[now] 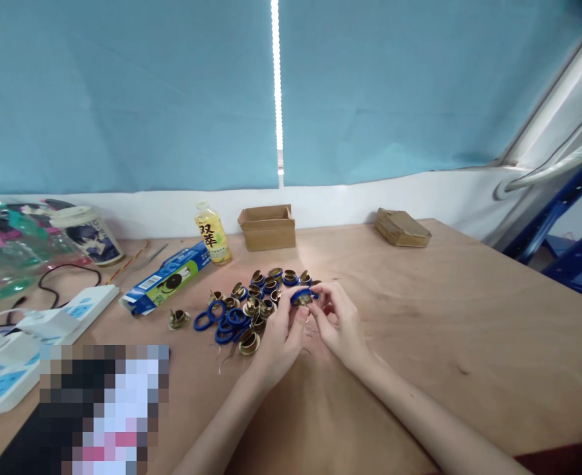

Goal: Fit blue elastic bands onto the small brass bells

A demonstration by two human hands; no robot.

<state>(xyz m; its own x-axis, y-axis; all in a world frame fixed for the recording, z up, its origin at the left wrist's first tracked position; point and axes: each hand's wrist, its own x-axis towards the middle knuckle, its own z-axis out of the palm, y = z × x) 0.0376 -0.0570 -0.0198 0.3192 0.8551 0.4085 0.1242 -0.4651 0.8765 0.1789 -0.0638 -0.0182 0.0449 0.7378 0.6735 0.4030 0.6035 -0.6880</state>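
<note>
My left hand is closed on a brass-coloured metal fitting with a blue ring around its rim. On the right side of the same piece, my right hand pinches at the blue ring with thumb and forefinger. Just left of the hands is a pile of similar brass fittings, several with blue rings on them. Loose blue rings lie together at the pile's near left side. One fitting sits apart further left. My fingers cover part of the held piece.
An open cardboard box, a yellow drink bottle and a blue carton stand or lie behind the pile. A closed box is at the back right. At left are a power strip, a cup and plastic bottles.
</note>
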